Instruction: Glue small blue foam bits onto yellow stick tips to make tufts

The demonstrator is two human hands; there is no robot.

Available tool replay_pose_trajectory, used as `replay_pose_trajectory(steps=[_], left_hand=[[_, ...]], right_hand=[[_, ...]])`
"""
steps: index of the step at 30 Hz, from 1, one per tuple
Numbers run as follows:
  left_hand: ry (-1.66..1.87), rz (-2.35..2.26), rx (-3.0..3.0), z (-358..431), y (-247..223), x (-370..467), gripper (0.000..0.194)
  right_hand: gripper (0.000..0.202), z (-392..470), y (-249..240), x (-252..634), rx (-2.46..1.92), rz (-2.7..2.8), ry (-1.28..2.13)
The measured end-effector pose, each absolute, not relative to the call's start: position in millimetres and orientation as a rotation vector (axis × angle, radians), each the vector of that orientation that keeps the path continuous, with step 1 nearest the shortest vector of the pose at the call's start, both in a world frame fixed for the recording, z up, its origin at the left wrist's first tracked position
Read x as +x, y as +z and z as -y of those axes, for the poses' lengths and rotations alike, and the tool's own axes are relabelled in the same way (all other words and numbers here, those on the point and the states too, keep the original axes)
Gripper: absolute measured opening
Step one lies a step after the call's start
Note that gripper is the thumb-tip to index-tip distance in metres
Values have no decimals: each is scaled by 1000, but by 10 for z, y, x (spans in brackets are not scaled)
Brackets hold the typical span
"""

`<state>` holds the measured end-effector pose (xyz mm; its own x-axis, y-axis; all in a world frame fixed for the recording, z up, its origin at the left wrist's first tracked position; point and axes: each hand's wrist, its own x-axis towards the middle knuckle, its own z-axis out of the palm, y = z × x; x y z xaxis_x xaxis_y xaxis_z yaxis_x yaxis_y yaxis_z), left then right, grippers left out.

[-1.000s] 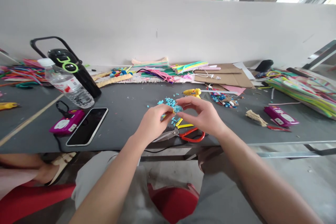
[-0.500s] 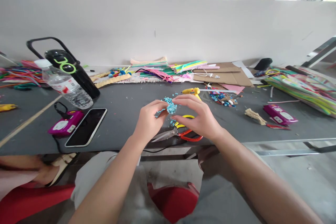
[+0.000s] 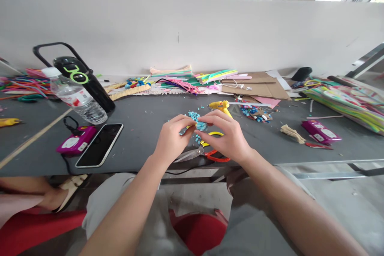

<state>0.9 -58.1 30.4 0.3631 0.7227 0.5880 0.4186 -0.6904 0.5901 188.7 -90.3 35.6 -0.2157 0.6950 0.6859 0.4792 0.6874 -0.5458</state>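
A small light-blue cluster of short pieces (image 3: 201, 126) is held just above the dark table, between my two hands. My left hand (image 3: 174, 136) pinches it from the left with thumb and fingers, which partly hide it. From the right, my right hand (image 3: 227, 133) has its thumb and fingertips closed around the cluster's outer end. Loose light-blue bits (image 3: 193, 115) lie on the table behind the fingers. Below the hands, scissors (image 3: 192, 154) with red and yellow handles lie partly covered by my right hand. A yellow glue gun (image 3: 220, 106) rests just beyond that hand.
To the left are a phone (image 3: 100, 146), a purple box (image 3: 76, 141), a water bottle (image 3: 79, 100) and a black flask (image 3: 99, 94). Colourful stems (image 3: 216, 76) and cardboard (image 3: 255, 86) line the back. Another purple box (image 3: 321, 132) stands right. Someone's foot (image 3: 67, 192) shows lower left.
The fingers of my right hand have moved left and closed onto the light-blue cluster, which has shifted slightly right and tilted. My left hand keeps its pinch.
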Motion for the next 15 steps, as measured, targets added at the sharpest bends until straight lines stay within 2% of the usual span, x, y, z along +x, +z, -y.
replay_pose_trajectory(steps=[9, 13, 15], left_hand=[[1181, -1019, 2299, 569, 289, 0, 12], [1152, -1022, 2282, 571, 293, 3, 10], [1138, -1022, 2262, 574, 298, 9, 10]], right_hand=[[21, 886, 371, 1904, -962, 1839, 338], [24, 879, 367, 1912, -984, 1823, 399], [32, 878, 376, 1923, -990, 1838, 410]])
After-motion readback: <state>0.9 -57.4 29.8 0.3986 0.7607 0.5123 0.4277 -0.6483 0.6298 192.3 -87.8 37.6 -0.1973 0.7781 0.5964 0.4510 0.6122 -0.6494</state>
